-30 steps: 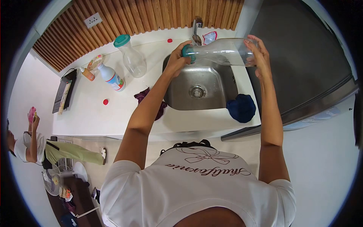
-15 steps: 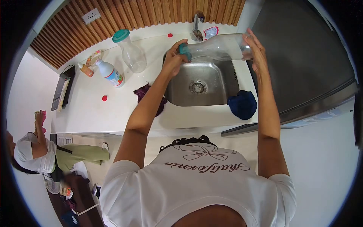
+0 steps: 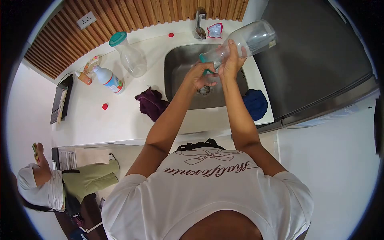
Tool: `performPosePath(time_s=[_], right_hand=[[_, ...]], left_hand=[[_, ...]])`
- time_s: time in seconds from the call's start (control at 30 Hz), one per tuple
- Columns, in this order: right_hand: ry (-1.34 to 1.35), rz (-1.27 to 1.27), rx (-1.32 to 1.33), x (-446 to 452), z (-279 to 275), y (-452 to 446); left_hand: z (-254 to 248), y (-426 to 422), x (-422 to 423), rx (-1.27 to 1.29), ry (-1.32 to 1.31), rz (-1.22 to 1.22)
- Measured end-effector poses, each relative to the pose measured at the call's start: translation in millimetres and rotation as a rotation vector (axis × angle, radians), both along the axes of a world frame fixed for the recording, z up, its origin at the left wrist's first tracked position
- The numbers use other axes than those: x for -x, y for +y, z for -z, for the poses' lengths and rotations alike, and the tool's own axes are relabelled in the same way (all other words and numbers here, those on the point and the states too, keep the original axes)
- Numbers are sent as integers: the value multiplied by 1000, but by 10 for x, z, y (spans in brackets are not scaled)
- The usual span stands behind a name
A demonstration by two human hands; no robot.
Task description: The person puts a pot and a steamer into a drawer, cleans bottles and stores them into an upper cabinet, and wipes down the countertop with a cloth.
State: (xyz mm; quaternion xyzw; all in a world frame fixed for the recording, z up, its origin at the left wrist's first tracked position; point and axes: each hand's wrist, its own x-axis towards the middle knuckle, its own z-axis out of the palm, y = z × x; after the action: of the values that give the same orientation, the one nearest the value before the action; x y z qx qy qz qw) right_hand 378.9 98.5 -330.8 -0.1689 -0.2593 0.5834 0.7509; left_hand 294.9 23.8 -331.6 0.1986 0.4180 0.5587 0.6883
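Note:
Over the steel sink [image 3: 180, 60] a clear plastic bottle [image 3: 256, 38] is held tilted, its base up at the right and its teal-rimmed mouth down at the left. My right hand [image 3: 232, 62] is wrapped round the bottle's neck and lower body. At the teal rim [image 3: 205, 64] is my left hand [image 3: 202, 75], with its thumb and fingers about the rim and some fingers spread below it. A second clear bottle with a teal lid [image 3: 132, 58] stands on the counter left of the sink.
Left of the sink are a maroon cloth [image 3: 151, 103], a white bottle [image 3: 109, 80], an orange pump bottle [image 3: 83, 78] and red caps [image 3: 105, 106]. A blue cloth [image 3: 255, 105] lies at the right edge. The faucet [image 3: 199, 26] stands behind. Another person [image 3: 44, 184] is at the far left.
The bottle has tilted, with its base raised to the right. My right hand has moved from the base to the neck area. The other person at the left has shifted downward in view.

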Motion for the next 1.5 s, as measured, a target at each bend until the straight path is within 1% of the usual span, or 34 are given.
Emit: performPosePath(time_s=[0.03, 0.07, 0.1, 0.13, 0.2, 0.27, 0.3, 0.33, 0.37, 0.4, 0.43, 0.5, 0.57, 0.63, 0.7, 0.83, 0.87, 0.93, 1.0, 1.03, 1.1, 1.2, 1.27, 1.33, 1.37, 1.4, 1.43, 1.47, 1.5], right_hand=[[15, 23, 78, 0, -6, -16], [13, 22, 78, 5, -14, -38], [-59, 49, 38, 25, -22, -61], [-129, 73, 1, 57, 9, -63], [-172, 84, -6, 99, 89, 38], [-221, 103, -20, 127, 161, 117], [-271, 133, 31, 128, 203, 150], [-321, 163, 81, 130, 232, 178], [-324, 164, 84, 132, 258, 203], [-386, 185, 129, 132, 292, 222], [-448, 205, 175, 133, 320, 223], [-438, 168, 210, 134, 301, 182], [-429, 130, 246, 142, 401, 218], [-514, 160, 260, 158, 494, 269], [-534, 152, 291, 153, 500, 221], [-615, 158, 387, 124, 623, 237], [-615, 160, 388, 104, 517, 135], [-564, 30, 421, 40, 348, -56], [-548, 18, 432, 19, 307, -132], [-532, 3, 436, 7, 303, -157], [-554, 18, 470, -8, 279, -192], [-590, 40, 509, -16, 362, -199], [-601, 53, 512, 0, 458, -150], [-652, 202, 503, 17, 537, -135], [-650, 207, 499, 22, 454, -240], [-570, 162, 314, 26, 389, -373], [-489, 114, 136, 33, 334, -467], [-488, 117, 134, 14, 340, -421], [-404, -163, 151, -38, 334, -362]], left_hand=[[50, 14, -30, 1, -4, 3], [140, 40, -63, -119, -20, -68], [222, 73, -83, -240, -35, -145], [266, 88, -111, -239, -32, -152], [370, 84, -168, -249, 10, -250], [448, 95, -155, -262, -14, -224], [484, 110, -162, -281, -43, -198], [450, 80, -188, -280, -45, -197], [414, 43, -217, -248, -40, -232], [383, 3, -237, -215, -34, -268], [439, 24, -212, -211, -35, -267], [598, 101, -137, -204, -32, -181], [607, 52, -140, -198, -37, -180], [653, 46, -135, -194, -43, -177], [833, 126, -97, -167, -160, -146], [965, 123, -117, -140, -167, -143], [973, 109, -125, -132, -168, -159], [928, 45, -169, -119, -171, -169], [820, -40, -228, -149, -115, -240], [888, -21, -214, -147, -116, -235], [1073, 72, -163, -149, -165, -139], [1062, 7, -172, -164, -174, -109], [903, -118, -224, -143, -127, -143], [832, -209, -220, -117, -83, -178], [848, -202, -148, -145, -145, -100], [859, -186, -67, -175, -205, -21], [762, -212, 5, -177, -204, -18], [599, -250, 80, -196, -281, 80], [486, -293, 120, -212, -358, 179]])
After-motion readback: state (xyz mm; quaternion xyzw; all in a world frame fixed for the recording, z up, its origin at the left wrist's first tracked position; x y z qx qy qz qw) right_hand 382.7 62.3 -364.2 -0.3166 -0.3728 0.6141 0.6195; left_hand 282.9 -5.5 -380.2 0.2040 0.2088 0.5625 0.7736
